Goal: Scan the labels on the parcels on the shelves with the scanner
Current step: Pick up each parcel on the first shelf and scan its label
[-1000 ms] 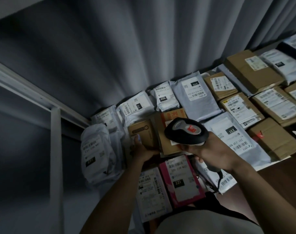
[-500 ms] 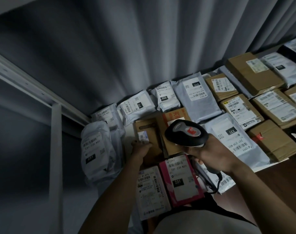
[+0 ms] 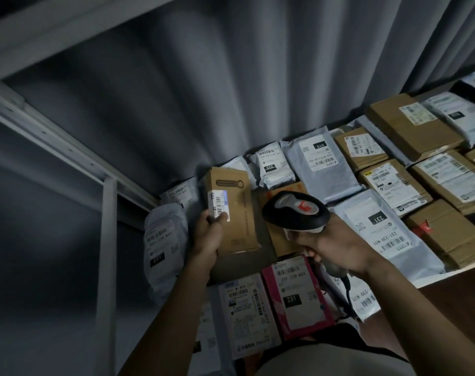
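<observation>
Left hand [image 3: 209, 234] wrapped round a tall brown box [image 3: 232, 210], tipped up off the shelf [image 3: 453, 278]. White label [image 3: 218, 206] on the box side, lit by a small blue glow. Right hand [image 3: 336, 248] gripping a black scanner [image 3: 294, 210], just beside the box, nose toward the label. Shelf packed with parcels lying flat: grey bags, brown boxes, one pink parcel [image 3: 296, 297] near the front edge. Grey curtain [image 3: 230, 90] behind.

The left hand [image 3: 209, 234] reached toward twelve o'clock, fingers curled in a grip. The right hand [image 3: 336, 251], at three o'clock of it, was clenched, forearm extended.
</observation>
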